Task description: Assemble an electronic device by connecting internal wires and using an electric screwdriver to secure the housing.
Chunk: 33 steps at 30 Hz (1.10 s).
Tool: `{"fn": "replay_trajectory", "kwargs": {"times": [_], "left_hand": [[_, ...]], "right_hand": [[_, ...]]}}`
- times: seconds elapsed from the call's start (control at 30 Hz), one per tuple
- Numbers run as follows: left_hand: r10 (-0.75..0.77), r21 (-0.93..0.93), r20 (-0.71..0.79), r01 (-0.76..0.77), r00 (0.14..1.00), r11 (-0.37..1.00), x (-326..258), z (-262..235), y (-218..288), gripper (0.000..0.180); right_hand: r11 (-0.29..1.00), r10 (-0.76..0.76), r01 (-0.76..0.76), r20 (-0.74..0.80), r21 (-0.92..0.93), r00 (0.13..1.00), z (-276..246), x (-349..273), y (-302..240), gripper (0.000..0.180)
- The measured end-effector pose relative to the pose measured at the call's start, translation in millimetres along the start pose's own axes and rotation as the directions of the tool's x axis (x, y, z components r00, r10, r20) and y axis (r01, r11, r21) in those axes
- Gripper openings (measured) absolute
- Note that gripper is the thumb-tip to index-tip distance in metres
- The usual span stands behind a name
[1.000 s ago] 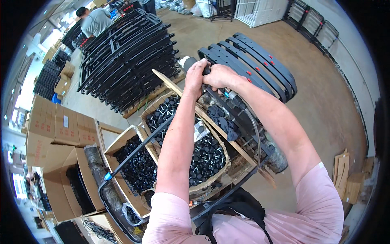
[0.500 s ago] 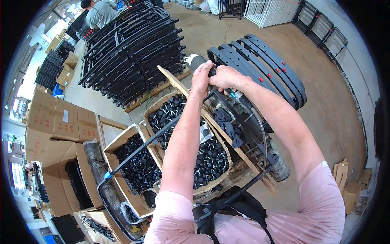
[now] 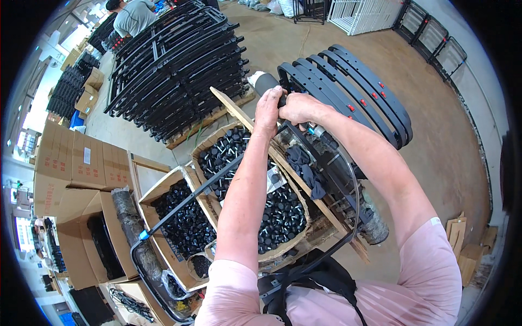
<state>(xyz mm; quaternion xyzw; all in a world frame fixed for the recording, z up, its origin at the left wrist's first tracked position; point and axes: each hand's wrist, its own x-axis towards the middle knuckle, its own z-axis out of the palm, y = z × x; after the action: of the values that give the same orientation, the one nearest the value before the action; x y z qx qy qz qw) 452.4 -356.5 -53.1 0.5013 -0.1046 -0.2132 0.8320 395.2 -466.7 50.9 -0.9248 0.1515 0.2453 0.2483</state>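
Note:
Both my arms stretch forward over a bent black metal tube frame [image 3: 187, 200], which lies across the boxes. At its far corner, my left hand [image 3: 266, 111] is closed around a small dark part. Right beside it my right hand [image 3: 300, 107] is curled into a fist against the same part; its fingers hide what they hold. Just below the right hand is a metal hose fitting [image 3: 319, 132] with a teal ring, and a hose [image 3: 354, 198] curves down from it. A dark padded roller end [image 3: 265, 82] sits just beyond my left hand.
Cardboard boxes below my arms hold black screw-on feet [image 3: 280, 217] and small black plastic parts [image 3: 185, 217]. A wooden strip [image 3: 234, 108] crosses beside them. Black frames [image 3: 174, 70] are stacked far left; curved black frames [image 3: 348, 89] stand right. A person [image 3: 133, 19] is in the background.
My right hand has shifted slightly left and down, and its fist looks a little turned. My left hand has barely moved. The tube frame stays in place.

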Motion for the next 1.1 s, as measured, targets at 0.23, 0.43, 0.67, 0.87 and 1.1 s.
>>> {"fn": "replay_trajectory", "kwargs": {"times": [0.23, 0.43, 0.67, 0.87, 1.1], "left_hand": [[-0.058, -0.004, -0.009, 0.058, 0.998, 0.998, -0.4, -1.2, -5.8, 0.033], [0.005, -0.023, 0.008, -0.005, 1.000, 1.000, -1.2, -1.5, -5.2, 0.034], [0.142, 0.146, -0.048, -0.134, 0.989, 0.980, 0.8, 9.8, 5.9, 0.031], [0.190, 0.165, 0.001, -0.187, 0.982, 0.968, -35.9, 5.2, 58.6, 0.027], [0.144, 0.088, -0.150, -0.132, 0.978, 0.987, -157.6, -94.0, 116.6, 0.035]], "right_hand": [[0.987, -0.007, 0.002, 0.027, 0.162, 1.000, 8.2, 22.1, 7.1, 0.027], [0.996, -0.040, 0.041, -0.013, 0.074, 0.999, 8.8, 33.8, 7.4, 0.025], [0.989, -0.140, 0.139, 0.014, 0.050, 0.990, 2.8, 28.8, 6.2, 0.020], [0.976, -0.218, 0.218, -0.122, -0.011, 0.968, -14.5, -35.4, -35.4, 0.026], [0.952, -0.295, 0.297, 0.032, -0.077, 0.955, 66.6, -99.5, -147.3, 0.033]]}}
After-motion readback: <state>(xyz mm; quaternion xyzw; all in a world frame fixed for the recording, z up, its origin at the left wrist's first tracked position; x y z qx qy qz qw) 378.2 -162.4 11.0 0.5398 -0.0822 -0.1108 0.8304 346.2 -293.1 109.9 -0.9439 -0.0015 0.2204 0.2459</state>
